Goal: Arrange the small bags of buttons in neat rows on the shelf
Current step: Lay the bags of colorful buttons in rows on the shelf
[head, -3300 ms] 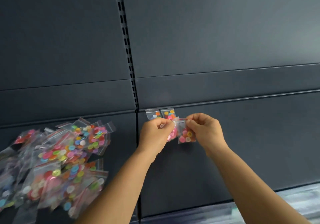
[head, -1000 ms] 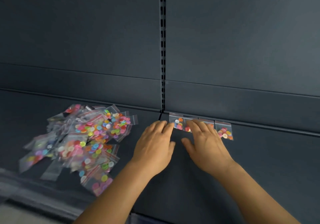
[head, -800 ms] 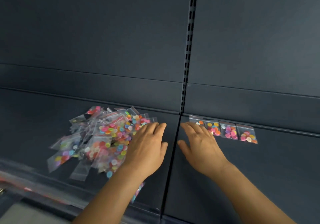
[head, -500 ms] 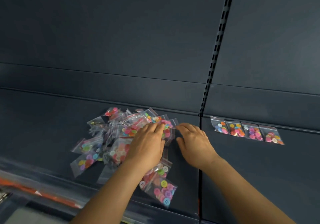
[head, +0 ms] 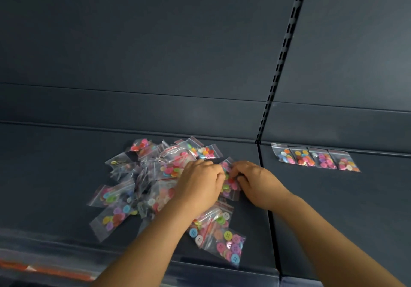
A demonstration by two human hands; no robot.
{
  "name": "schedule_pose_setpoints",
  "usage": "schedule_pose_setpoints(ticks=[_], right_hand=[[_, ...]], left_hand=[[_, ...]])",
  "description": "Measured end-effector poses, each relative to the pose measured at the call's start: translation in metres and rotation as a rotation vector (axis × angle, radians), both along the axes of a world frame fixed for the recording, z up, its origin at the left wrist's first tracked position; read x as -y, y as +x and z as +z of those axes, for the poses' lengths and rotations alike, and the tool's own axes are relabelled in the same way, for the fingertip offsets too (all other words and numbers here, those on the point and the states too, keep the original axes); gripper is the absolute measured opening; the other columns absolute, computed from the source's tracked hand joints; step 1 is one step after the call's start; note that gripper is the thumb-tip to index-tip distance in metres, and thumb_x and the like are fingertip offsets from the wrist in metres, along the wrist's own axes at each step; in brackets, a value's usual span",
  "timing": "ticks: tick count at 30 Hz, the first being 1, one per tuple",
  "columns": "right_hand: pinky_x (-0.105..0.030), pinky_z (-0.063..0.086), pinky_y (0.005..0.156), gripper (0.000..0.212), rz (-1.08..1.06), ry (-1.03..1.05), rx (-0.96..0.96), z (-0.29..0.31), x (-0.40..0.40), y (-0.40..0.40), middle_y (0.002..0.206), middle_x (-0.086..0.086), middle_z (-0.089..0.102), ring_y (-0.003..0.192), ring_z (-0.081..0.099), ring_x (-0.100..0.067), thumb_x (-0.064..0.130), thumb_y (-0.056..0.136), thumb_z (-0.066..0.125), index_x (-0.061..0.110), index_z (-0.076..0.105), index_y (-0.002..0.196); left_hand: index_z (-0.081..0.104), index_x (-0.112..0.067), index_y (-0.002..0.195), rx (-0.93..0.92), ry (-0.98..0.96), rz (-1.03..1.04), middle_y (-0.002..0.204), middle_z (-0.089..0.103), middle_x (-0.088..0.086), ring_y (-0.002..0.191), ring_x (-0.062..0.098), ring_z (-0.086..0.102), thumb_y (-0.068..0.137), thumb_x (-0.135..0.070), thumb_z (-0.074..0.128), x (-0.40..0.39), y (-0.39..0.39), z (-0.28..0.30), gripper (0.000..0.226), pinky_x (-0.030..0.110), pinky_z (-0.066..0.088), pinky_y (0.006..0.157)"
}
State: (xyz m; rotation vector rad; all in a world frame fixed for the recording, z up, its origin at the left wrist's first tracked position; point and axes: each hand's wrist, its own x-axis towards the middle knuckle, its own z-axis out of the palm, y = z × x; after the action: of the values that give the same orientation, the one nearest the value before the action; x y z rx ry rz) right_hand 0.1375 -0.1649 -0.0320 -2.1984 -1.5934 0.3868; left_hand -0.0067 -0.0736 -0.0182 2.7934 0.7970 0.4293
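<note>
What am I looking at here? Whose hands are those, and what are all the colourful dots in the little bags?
There is no machine here. A person wears a camera on their head, so the picture shows what they see when they look down at their own hands.

The dark flat surface is a shop shelf. The colourful dots are buttons, packed in small clear bags. On the left lies a messy pile of bags. On the right, four bags lie side by side in a neat row at the back of the shelf.

The left hand and the right hand are both at the edge of the pile. Their fingers curl around one bag between them. It looks like the next bag to join the row.
</note>
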Motion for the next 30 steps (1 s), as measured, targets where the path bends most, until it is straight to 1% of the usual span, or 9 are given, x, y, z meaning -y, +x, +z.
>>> schedule_pose_setpoints(ticks=[3, 5, 8, 14, 17, 20, 23, 26, 30], right_hand=[[-0.029, 0.046, 0.076, 0.015, -0.153, 0.077, 0.020, 0.000, 0.006, -0.003, 0.105, 0.001, 0.056, 0.099, 0.055, -0.019, 0.021, 0.092, 0.051, 0.016, 0.060, 0.103], [-0.029, 0.044, 0.074, 0.023, -0.271, 0.056, 0.019, 0.001, 0.007, -0.008, 0.102, 0.000, 0.053, 0.099, 0.054, -0.021, 0.032, 0.089, 0.056, 0.016, 0.058, 0.106], [-0.030, 0.044, 0.079, 0.042, -0.329, -0.042, 0.019, 0.000, 0.005, -0.017, 0.107, -0.002, 0.053, 0.102, 0.053, -0.023, 0.049, 0.083, 0.060, 0.017, 0.056, 0.110], [-0.029, 0.044, 0.064, 0.033, -0.423, -0.075, -0.075, 0.001, -0.005, -0.025, 0.093, -0.004, 0.064, 0.086, 0.061, -0.024, 0.041, 0.084, 0.062, 0.011, 0.057, 0.097], [-0.034, 0.050, 0.066, 0.029, -0.436, -0.086, -0.099, 0.006, -0.007, -0.028, 0.092, -0.007, 0.067, 0.084, 0.063, -0.025, 0.032, 0.084, 0.065, 0.005, 0.063, 0.095], [-0.033, 0.051, 0.064, 0.024, -0.453, -0.065, -0.094, 0.008, -0.006, -0.031, 0.089, -0.010, 0.069, 0.082, 0.064, -0.026, 0.026, 0.085, 0.063, 0.004, 0.066, 0.090], [-0.026, 0.042, 0.050, 0.029, -0.505, -0.080, -0.103, 0.004, -0.004, -0.030, 0.081, -0.006, 0.066, 0.074, 0.062, -0.024, 0.034, 0.085, 0.063, 0.006, 0.063, 0.089], [-0.023, 0.036, 0.048, 0.024, -0.529, -0.112, -0.092, -0.001, -0.005, -0.028, 0.085, -0.004, 0.067, 0.077, 0.063, -0.022, 0.031, 0.083, 0.065, 0.009, 0.064, 0.092], [-0.027, 0.044, 0.058, 0.014, -0.507, -0.092, -0.085, 0.002, -0.001, -0.030, 0.088, -0.006, 0.067, 0.082, 0.063, -0.024, 0.021, 0.085, 0.059, 0.009, 0.065, 0.086]], left_hand=[[0.056, -0.020, 0.122, 0.047, -0.066, 0.057, 0.120, 0.056, -0.003, 0.115, 0.014, 0.045, 0.098, -0.032, 0.041, -0.005, 0.013, 0.000, 0.030, 0.028, 0.039, 0.097], [0.046, -0.017, 0.137, -0.038, -0.100, 0.084, 0.133, 0.050, 0.002, 0.127, 0.019, 0.039, 0.099, -0.035, 0.041, -0.008, 0.024, -0.004, 0.042, 0.032, 0.038, 0.104], [0.040, -0.015, 0.141, -0.149, -0.160, 0.117, 0.138, 0.045, 0.006, 0.131, 0.024, 0.035, 0.098, -0.036, 0.044, -0.011, 0.036, -0.009, 0.048, 0.037, 0.036, 0.105], [0.053, -0.010, 0.125, -0.099, -0.290, 0.159, 0.118, 0.058, 0.008, 0.111, 0.026, 0.053, 0.090, -0.028, 0.062, -0.017, 0.040, -0.008, 0.040, 0.035, 0.046, 0.089], [0.063, -0.010, 0.097, -0.112, -0.370, 0.158, 0.099, 0.065, 0.012, 0.098, 0.031, 0.060, 0.085, -0.022, 0.066, -0.019, 0.039, -0.006, 0.017, 0.039, 0.051, 0.078], [0.067, -0.017, 0.106, -0.111, -0.404, 0.156, 0.114, 0.062, 0.007, 0.105, 0.026, 0.058, 0.085, -0.019, 0.065, -0.018, 0.037, -0.004, 0.021, 0.037, 0.053, 0.087], [0.064, -0.016, 0.111, -0.088, -0.428, 0.151, 0.121, 0.060, 0.002, 0.110, 0.022, 0.056, 0.087, -0.005, 0.059, -0.017, 0.037, -0.001, 0.028, 0.033, 0.051, 0.090], [0.057, -0.013, 0.109, -0.121, -0.463, 0.163, 0.108, 0.061, 0.003, 0.098, 0.022, 0.058, 0.087, -0.005, 0.057, -0.014, 0.038, 0.000, 0.024, 0.034, 0.052, 0.082], [0.060, -0.014, 0.091, -0.139, -0.497, 0.158, 0.088, 0.061, 0.004, 0.076, 0.020, 0.057, 0.083, -0.001, 0.056, -0.013, 0.036, 0.004, 0.016, 0.030, 0.047, 0.062]])
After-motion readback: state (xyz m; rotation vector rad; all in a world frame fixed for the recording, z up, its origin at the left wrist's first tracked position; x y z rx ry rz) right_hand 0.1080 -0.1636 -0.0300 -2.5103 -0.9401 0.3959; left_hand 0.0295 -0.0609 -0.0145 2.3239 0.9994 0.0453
